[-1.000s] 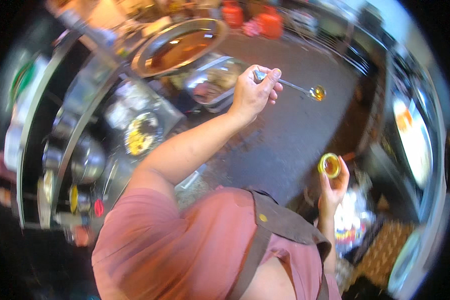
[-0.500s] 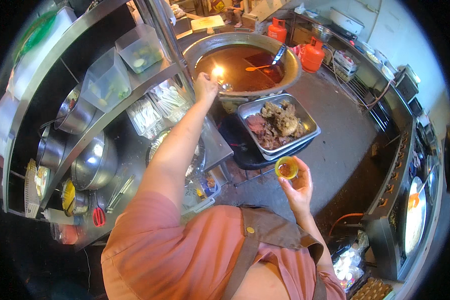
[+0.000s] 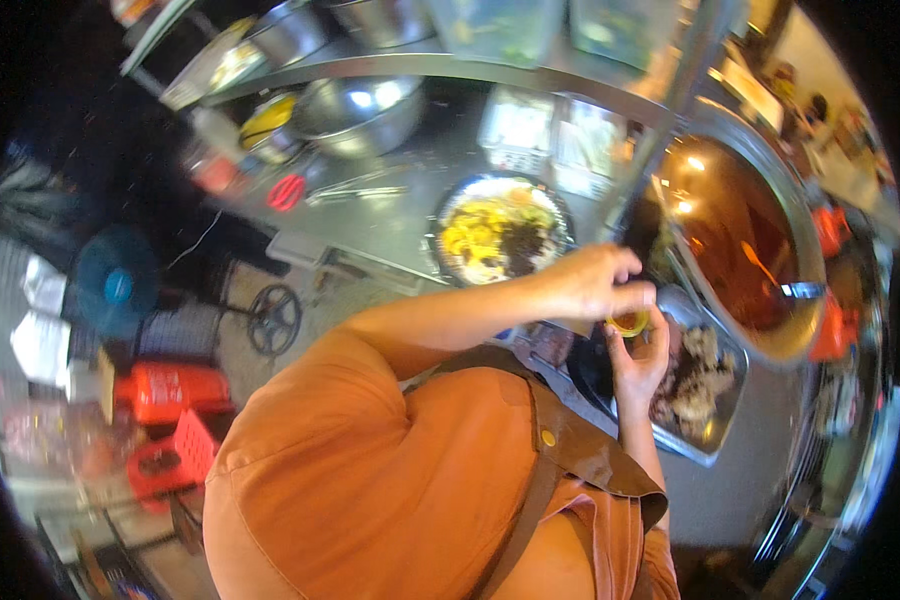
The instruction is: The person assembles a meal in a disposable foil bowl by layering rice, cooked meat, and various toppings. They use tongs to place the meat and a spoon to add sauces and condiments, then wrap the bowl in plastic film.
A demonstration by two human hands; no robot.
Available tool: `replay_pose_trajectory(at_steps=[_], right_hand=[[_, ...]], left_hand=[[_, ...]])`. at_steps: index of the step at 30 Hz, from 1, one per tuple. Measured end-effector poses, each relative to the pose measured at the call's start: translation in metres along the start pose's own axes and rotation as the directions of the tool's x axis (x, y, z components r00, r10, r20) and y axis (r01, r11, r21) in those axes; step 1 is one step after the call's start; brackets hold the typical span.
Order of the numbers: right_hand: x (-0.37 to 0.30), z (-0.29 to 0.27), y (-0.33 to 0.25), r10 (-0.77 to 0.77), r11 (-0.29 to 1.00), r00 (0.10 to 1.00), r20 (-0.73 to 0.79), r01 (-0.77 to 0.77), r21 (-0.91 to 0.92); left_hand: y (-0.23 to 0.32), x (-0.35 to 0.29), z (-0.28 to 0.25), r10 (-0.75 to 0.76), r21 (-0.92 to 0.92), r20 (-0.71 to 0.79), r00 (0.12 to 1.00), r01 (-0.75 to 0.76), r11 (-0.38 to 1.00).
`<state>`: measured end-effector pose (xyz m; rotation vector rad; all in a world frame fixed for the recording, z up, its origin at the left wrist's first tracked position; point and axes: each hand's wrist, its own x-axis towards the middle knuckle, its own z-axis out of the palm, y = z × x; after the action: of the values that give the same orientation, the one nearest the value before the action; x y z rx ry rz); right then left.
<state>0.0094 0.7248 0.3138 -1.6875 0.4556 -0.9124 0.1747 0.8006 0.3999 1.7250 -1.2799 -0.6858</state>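
A small yellow cup (image 3: 630, 322) with a reddish-brown filling sits in my right hand (image 3: 642, 365), its fingers wrapped round the sides. Right above the cup is my left hand (image 3: 595, 285), with its fingers curled down at the rim. Whether those fingers pinch anything is too blurred and hidden to make out. Just beyond the cup, a metal tray (image 3: 708, 458) holds chunks of cooked brown meat (image 3: 700, 375). To the left of my hands, on the steel counter (image 3: 370, 225), lies a round platter (image 3: 500, 230) of yellow, pale and dark foods.
A wide pot (image 3: 815, 270) of brown liquid stands at the right, an orange ladle (image 3: 760, 262) in it. A steel shelf (image 3: 420, 62) with plastic tubs overhangs the counter. Red-handled scissors (image 3: 287, 192) and a steel bowl (image 3: 360, 120) rest there. A fan (image 3: 118, 285) stands at left.
The view has swung left, bringing the platter into sight. My left hand has come back from the pot to the cup. My right hand still holds the cup.
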Motion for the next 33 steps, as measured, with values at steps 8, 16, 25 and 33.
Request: replay_pose_trajectory(at_steps=[8,16,25,33], right_hand=[[0.03,0.116,-0.015,-0.304,0.924,0.9,0.313,0.359,-0.132],[0.005,0.172,0.005,-0.054,0.942,0.981,0.188,0.112,-0.317],[-0.036,0.129,-0.005,0.118,0.957,0.977,-0.176,-0.159,-0.241],[-0.011,0.102,0.0,0.072,0.929,0.977,-0.203,-0.139,-0.342]], left_hand=[[-0.027,-0.081,-0.077,-0.197,0.384,-0.111,0.974,0.225,0.896],[-0.12,-0.061,-0.158,-0.019,0.498,-0.123,0.992,0.079,0.863],[-0.138,0.018,-0.182,0.118,0.556,0.013,0.993,-0.105,0.824],[-0.128,0.074,-0.131,0.262,0.616,0.373,0.89,-0.449,0.647]])
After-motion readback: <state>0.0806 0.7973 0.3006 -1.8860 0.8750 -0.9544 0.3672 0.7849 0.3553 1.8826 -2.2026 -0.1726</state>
